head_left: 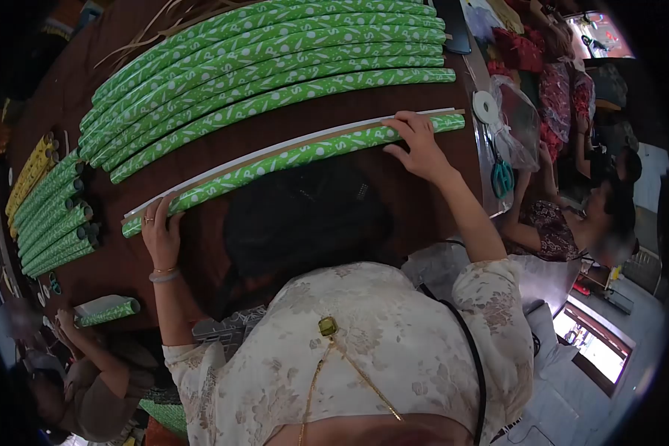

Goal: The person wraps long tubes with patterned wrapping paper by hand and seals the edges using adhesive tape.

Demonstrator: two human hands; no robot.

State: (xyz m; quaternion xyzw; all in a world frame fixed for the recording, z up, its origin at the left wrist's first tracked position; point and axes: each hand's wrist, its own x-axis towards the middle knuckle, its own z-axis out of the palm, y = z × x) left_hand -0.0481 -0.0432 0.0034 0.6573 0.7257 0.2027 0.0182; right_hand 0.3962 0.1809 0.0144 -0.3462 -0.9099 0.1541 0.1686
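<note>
A long green patterned roll lies across the brown table in front of me, with a white strip and a brown edge along its far side. My left hand is on the roll's left end, its fingers bent over it, with a ring and bracelets showing. Near the right end my right hand rests over the roll, thumb apart from the fingers. Whatever lies beneath my fingertips is hidden. A black bag lies between my arms, close to the roll.
Several green rolls lie beyond. More green rolls and yellow rolls are stacked left. Teal scissors and a white tape roll sit right. Co-workers sit at both sides; the left one holds a short green roll.
</note>
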